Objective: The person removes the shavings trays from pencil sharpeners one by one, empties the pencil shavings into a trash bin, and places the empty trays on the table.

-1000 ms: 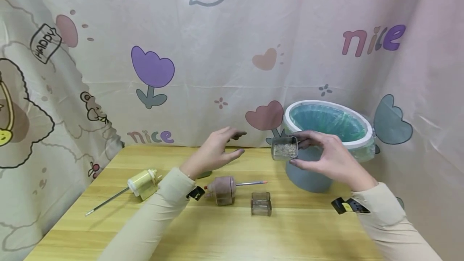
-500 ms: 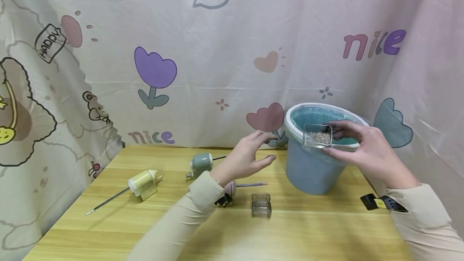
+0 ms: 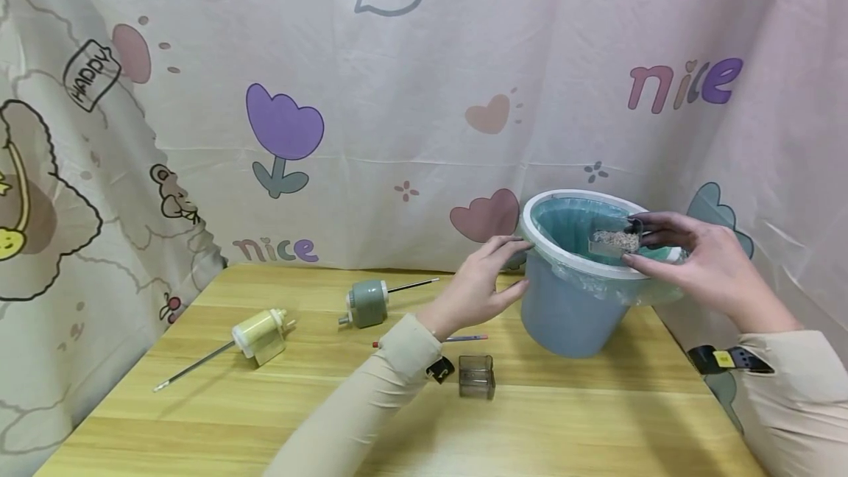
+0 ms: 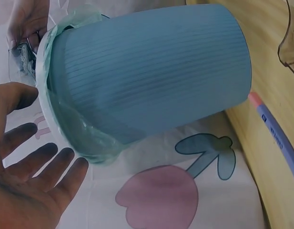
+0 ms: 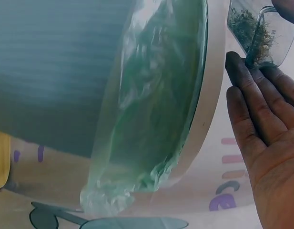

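My right hand pinches a small clear pencil-shavings drawer between thumb and fingers. Grey-brown shavings lie inside the drawer, which is held over the mouth of a blue-grey trash bin with a white rim. From the right wrist, the drawer shows just beyond that rim. My left hand reaches toward the bin's left side with fingers spread and nothing in them; its fingertips are right at the rim in the left wrist view. A green liner bag hangs over the bin's edge.
A yellow pencil sharpener with a pencil in it lies at left, and a green sharpener with another stands further back. Behind the left wrist, a blue pencil shows partly. A smoky clear drawer sits in front on the wooden table.
My right hand has carried the shavings drawer rightward from left of the bin to over its mouth. My left hand has moved right to the bin, uncovering the green sharpener and covering the mauve one.
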The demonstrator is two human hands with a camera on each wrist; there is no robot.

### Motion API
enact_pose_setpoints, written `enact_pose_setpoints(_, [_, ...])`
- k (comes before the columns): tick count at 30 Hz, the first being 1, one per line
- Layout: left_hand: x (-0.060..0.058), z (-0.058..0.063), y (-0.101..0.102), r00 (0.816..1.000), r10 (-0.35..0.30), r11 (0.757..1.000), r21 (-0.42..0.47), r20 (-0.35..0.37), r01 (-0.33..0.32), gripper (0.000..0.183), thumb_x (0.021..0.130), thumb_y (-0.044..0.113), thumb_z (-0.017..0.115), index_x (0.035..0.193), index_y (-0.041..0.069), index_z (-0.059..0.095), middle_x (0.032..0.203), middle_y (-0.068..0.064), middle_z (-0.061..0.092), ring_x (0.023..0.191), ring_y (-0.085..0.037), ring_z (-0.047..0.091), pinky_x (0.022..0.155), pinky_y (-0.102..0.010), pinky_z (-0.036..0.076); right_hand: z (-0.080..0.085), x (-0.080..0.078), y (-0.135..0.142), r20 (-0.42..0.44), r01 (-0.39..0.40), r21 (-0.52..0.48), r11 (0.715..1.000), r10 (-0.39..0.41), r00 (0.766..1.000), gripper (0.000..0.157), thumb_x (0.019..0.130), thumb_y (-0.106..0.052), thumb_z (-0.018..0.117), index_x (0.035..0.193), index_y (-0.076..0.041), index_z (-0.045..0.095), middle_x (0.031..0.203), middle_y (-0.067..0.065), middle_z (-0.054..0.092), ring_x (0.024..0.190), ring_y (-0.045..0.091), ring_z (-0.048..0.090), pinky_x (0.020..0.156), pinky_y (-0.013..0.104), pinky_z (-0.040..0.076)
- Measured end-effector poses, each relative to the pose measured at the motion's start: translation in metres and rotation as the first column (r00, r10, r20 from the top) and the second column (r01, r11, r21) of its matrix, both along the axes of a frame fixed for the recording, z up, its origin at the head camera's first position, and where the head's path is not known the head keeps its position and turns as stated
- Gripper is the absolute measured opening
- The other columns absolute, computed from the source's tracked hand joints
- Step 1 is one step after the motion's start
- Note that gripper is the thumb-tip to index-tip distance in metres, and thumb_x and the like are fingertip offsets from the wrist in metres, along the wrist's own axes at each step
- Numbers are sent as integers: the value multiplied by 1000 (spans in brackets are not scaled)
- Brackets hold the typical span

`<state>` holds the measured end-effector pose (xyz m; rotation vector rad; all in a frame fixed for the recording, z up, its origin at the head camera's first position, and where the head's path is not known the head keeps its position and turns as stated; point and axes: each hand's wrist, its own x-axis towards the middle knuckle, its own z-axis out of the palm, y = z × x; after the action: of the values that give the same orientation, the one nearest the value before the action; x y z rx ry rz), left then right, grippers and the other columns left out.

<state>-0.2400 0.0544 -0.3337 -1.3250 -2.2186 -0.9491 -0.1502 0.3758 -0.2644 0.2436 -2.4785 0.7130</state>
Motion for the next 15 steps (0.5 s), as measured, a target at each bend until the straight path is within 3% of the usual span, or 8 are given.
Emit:
enact_pose_setpoints(4, [0,-1,5,1000,1,1000,-1,-1,-1,60,102,21,74,157,11,52,157,-11,54,143,-28,60,119,-41,51,0,-4,7,29,24,13,1000,-25,999,59,84,-26,94,135,-11,71,97,-10,82,96,-32,50,75,16,39])
enact_pose_setpoints(8, [1,-1,10,1000,11,1000,-15,-2,-11,60,103,22,73,158,14,51,161,-11,52,147,-28,56,121,-43,49,0,-6,11,43,44,26,999,-46,998,60,84,-29,93,137,-11,70,97,-13,82,95,-32,49,75,15,39])
enact_pose_setpoints(15, [-1,-4,16,1000,28,998,-49,-15,-28,60,103,25,73,159,16,50,165,-9,48,153,-24,50,123,-42,47,2,-10,15,74,75,56,996,-79,994,63,86,-38,91,139,-13,68,111,18,82,94,-31,45,73,15,37])
